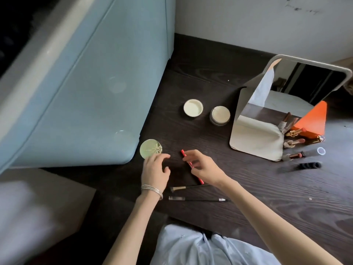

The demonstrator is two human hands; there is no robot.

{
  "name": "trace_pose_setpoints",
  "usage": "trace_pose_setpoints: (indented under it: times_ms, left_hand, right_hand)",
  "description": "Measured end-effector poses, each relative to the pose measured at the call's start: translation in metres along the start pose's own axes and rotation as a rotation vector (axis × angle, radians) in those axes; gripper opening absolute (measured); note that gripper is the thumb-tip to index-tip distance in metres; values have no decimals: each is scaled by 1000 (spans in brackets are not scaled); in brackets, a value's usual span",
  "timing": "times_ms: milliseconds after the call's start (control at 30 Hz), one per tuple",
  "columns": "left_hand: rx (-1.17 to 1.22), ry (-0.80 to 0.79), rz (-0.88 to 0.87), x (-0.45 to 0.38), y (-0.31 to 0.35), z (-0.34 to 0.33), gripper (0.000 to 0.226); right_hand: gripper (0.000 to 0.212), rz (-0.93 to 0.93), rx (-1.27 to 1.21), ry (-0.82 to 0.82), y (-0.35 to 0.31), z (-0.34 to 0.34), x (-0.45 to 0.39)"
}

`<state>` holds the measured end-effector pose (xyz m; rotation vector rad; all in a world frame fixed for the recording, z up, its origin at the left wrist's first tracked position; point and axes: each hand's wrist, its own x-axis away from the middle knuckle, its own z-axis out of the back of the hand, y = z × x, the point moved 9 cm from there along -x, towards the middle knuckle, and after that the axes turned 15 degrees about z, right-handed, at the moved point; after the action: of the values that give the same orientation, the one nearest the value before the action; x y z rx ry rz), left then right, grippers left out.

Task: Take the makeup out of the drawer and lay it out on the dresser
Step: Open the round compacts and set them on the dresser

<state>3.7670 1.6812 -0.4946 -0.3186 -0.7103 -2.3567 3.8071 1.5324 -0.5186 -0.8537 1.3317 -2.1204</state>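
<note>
Both hands work over the dark wood-grain desk. Right hand pinches a slim red cosmetic pencil between thumb and curled fingers, the pencil slanting with its far tip toward the upper left and its near end touching or just above the desk. Left hand, with silver bangles on the wrist, has its fingers loosely curled and its fingertips on the near edge of a round pale-gold compact that lies flat on the desk; whether it grips the compact or only touches it, I cannot tell.

Just nearer than the hands lie a small dark-handled makeup brush and, beside it, a thin black pen-like liner with a clear cap, roughly parallel.

Farther back stand a cream-coloured open round jar and its cream lid lying inside-up beside it.

To the right a tilted rectangular table mirror with a pale frame stands on the desk. Beside it are several gold and grey lipsticks, uncapped, an orange box and a black ridged tube.

A light blue upholstered panel rises at the left edge of the desk.
</note>
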Motion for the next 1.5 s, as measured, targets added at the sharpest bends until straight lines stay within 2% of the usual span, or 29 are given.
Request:
trace_pose_setpoints:
  times_ms: [67, 167, 233, 433, 600, 700, 767, 967, 1133, 1433, 1500]
  left_hand:
    - [-256, 106, -130, -12, 6, 10, 48]
    - [-498, 58, -128, -37, -2, 2, 66]
    - [-535, -1, -105, -50, -4, -4, 67]
    - [-379, -58, -101, -58, 10, -3, 60]
    - [-11, -238, -292, -34, 71, -24, 62]
    - [221, -436, -319, -13, 111, -45, 61]
    - [287, -585, -311, 2, 130, -67, 59]
    - [282, -832, -313, 38, 170, -112, 58]
    - [229, -959, -307, 50, 180, -127, 67]
    - [127, -882, -307, 36, 179, -123, 69]
    - [87, -885, -314, 34, 178, -124, 71]
  right_hand:
    - [57, 11, -8, 28, 0, 5, -2]
    - [57, 8, -25, 60, 2, 9, -4]
    - [57, -5, -40, 78, 5, 12, -3]
    - [55, -28, -96, 172, 16, 28, 12]
    - [47, -14, -150, 328, 23, 60, 38]
    - [47, -23, -206, 407, 32, 81, 60]
    - [49, -39, -251, 444, 40, 91, 76]
    - [47, -67, -415, 547, 59, 103, 117]
    - [55, -73, -544, 582, 71, 102, 127]
    - [59, -41, -649, 501, 68, 103, 112]
    - [54, -27, -683, 461, 65, 101, 107]
